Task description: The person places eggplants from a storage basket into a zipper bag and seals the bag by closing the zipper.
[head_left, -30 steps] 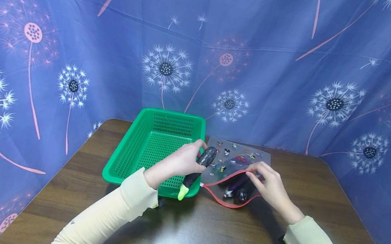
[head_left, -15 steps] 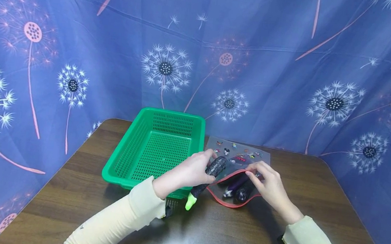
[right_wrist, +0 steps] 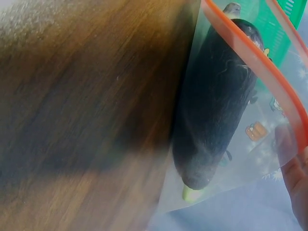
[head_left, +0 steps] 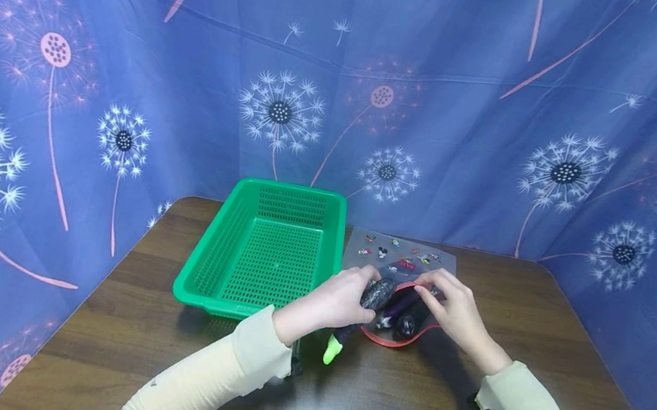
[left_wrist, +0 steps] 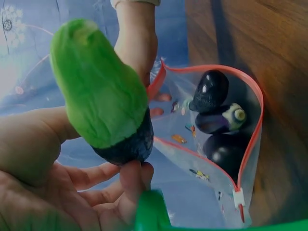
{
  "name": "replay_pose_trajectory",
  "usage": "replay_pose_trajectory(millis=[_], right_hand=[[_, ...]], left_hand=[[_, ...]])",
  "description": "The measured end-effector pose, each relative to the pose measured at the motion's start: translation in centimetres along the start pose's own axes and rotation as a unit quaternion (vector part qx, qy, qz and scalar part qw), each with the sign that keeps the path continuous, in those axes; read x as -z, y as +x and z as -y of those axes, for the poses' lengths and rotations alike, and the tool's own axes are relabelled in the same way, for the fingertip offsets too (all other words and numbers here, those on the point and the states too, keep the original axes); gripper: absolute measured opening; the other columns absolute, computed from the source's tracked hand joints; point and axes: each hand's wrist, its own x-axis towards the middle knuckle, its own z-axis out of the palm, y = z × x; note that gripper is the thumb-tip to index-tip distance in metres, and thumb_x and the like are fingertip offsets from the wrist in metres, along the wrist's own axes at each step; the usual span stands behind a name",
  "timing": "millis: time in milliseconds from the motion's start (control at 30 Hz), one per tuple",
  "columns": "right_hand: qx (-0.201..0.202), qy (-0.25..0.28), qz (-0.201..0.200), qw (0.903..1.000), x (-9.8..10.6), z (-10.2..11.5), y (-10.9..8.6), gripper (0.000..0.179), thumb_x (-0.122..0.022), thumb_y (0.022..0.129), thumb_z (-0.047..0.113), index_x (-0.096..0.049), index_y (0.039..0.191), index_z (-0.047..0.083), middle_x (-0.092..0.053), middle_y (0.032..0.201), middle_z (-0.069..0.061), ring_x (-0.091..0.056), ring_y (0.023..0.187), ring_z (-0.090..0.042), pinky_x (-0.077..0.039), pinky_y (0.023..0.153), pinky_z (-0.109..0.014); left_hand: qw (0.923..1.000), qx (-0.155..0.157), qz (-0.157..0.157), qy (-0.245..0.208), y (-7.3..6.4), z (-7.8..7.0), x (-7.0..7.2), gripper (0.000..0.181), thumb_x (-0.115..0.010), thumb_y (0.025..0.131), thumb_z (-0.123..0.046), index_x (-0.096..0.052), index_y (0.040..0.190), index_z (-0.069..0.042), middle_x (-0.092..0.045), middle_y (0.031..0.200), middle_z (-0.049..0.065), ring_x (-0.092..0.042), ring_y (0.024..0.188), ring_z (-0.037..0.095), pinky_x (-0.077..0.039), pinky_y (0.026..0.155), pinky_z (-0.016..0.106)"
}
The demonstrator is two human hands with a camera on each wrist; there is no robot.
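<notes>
1. Green basket (head_left: 263, 245) sits left of frame centre on the table (head_left: 109, 315).
2. Clear zip bag (head_left: 400, 267), centre, holds dark eggplants (left_wrist: 211, 91).
3. Left hand (head_left: 342, 298) grips an eggplant (head_left: 376, 295) at the bag mouth, fingers curled round it.
4. Right hand (head_left: 453, 307) pinches the bag's red rim (left_wrist: 257, 110).

No words, numbers or brand names can be read anywhere here. The clear zip bag (head_left: 398, 260) carries small coloured cartoon prints, and one red mark among them is too small to make out.
</notes>
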Motion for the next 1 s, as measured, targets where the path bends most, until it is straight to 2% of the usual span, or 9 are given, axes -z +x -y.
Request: replay_pose_trajectory(millis=[167, 300, 567, 667, 833, 1000], right_hand=[[0.005, -0.002, -0.003, 1.0, 0.0, 0.0, 0.0, 0.018, -0.074, 0.079, 0.005, -0.066, 0.091, 0.017, -0.061, 0.089, 0.01, -0.055, 0.078, -0.001, -0.046, 0.063, -0.012], [0.011, -0.002, -0.008, 0.9999, 0.1, 0.0, 0.1, 0.019, -0.074, 0.078, 0.004, -0.066, 0.09, 0.016, -0.061, 0.089, 0.01, -0.055, 0.078, -0.001, -0.046, 0.062, -0.012], [0.009, 0.004, -0.006, 0.9999, 0.2, 0.0, 0.4, 0.02, -0.075, 0.078, 0.004, -0.066, 0.09, 0.017, -0.061, 0.087, 0.009, -0.055, 0.078, -0.001, -0.053, 0.058, -0.032], [0.007, -0.002, -0.003, 1.0, 0.2, 0.1, 0.6, 0.02, -0.075, 0.078, 0.005, -0.066, 0.09, 0.017, -0.061, 0.087, 0.009, -0.055, 0.078, -0.002, -0.052, 0.059, -0.027], [0.008, -0.001, -0.002, 1.0, 0.3, 0.0, 0.7, 0.018, -0.074, 0.079, 0.005, -0.066, 0.09, 0.016, -0.061, 0.089, 0.009, -0.055, 0.077, -0.001, -0.048, 0.062, -0.016], [0.016, -0.001, -0.008, 0.9998, 0.3, -0.1, 0.8, 0.019, -0.074, 0.078, 0.004, -0.065, 0.089, 0.017, -0.062, 0.089, 0.009, -0.054, 0.077, 0.0, -0.045, 0.064, -0.012]], left_hand=[[0.9998, -0.005, -0.003, 0.019, 0.0, -0.8, -0.5, 0.058, -0.075, 0.078, -0.025, -0.049, 0.129, -0.012, -0.059, 0.117, 0.006, -0.058, 0.101, 0.016, -0.049, 0.079, 0.03], [0.9998, -0.01, -0.004, 0.019, 0.1, -1.1, -0.9, 0.056, -0.075, 0.077, -0.025, -0.05, 0.126, -0.013, -0.06, 0.109, 0.003, -0.057, 0.091, 0.013, -0.048, 0.073, 0.026], [0.9997, -0.018, 0.01, 0.015, 0.5, -1.4, -2.3, 0.055, -0.074, 0.075, -0.022, -0.051, 0.125, -0.013, -0.058, 0.103, 0.002, -0.054, 0.081, 0.011, -0.044, 0.064, 0.022], [0.9996, -0.014, 0.018, 0.018, 0.7, -1.6, -2.8, 0.056, -0.074, 0.077, -0.023, -0.05, 0.126, -0.014, -0.058, 0.104, 0.001, -0.054, 0.082, 0.009, -0.043, 0.064, 0.021], [0.9991, -0.024, 0.015, 0.032, 0.9, -1.9, -3.7, 0.056, -0.074, 0.077, -0.025, -0.051, 0.126, -0.014, -0.06, 0.11, 0.002, -0.056, 0.089, 0.01, -0.047, 0.071, 0.023], [0.998, -0.032, 0.01, 0.054, 1.1, -2.1, -4.7, 0.057, -0.076, 0.076, -0.027, -0.052, 0.126, -0.016, -0.059, 0.111, 0.001, -0.056, 0.09, 0.01, -0.048, 0.072, 0.024]])
